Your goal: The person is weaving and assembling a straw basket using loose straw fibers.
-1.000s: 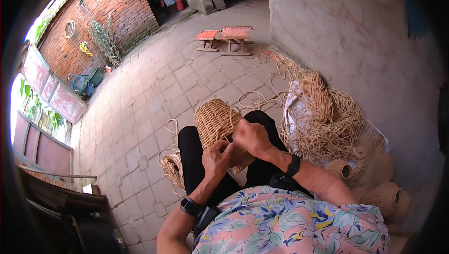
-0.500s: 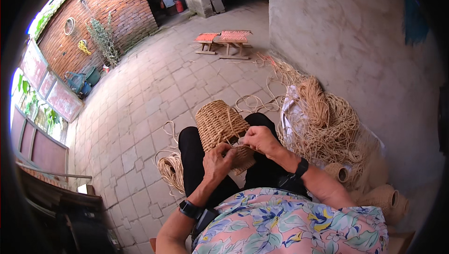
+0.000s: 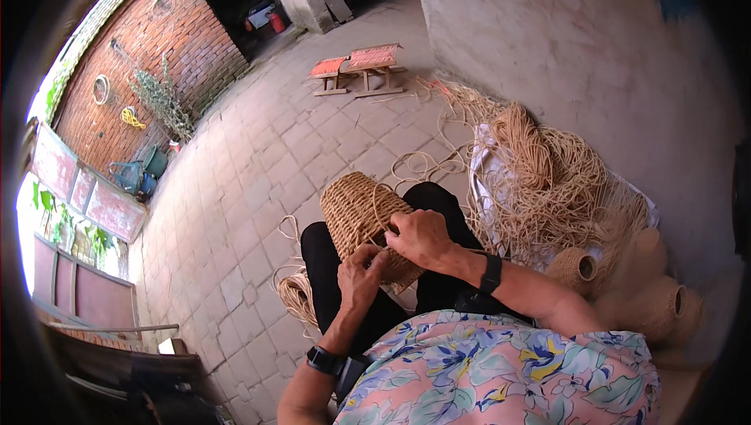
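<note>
A tan woven basket [image 3: 356,210] of twisted cord lies tilted across my lap, between my knees. My left hand [image 3: 361,278] is closed at its near side, thumb and fingertips pinched on the weave. My right hand [image 3: 424,239] is just to the right and slightly farther off, its fingers closed round a thin cord [image 3: 377,197] that loops over the basket's side. The fingertips of both hands nearly meet. Part of the basket's near end is hidden beneath my hands.
A large heap of loose cord [image 3: 555,190] lies on white sheeting at the right, by the wall. Small woven vessels [image 3: 575,266] stand at my right side. A cord coil [image 3: 297,298] lies by my left leg. Two low stools [image 3: 374,61] stand farther off on the paving.
My right hand has turned and shifted left, closer to the basket. My left hand stays near the basket's near side. The whole view has tilted a little.
</note>
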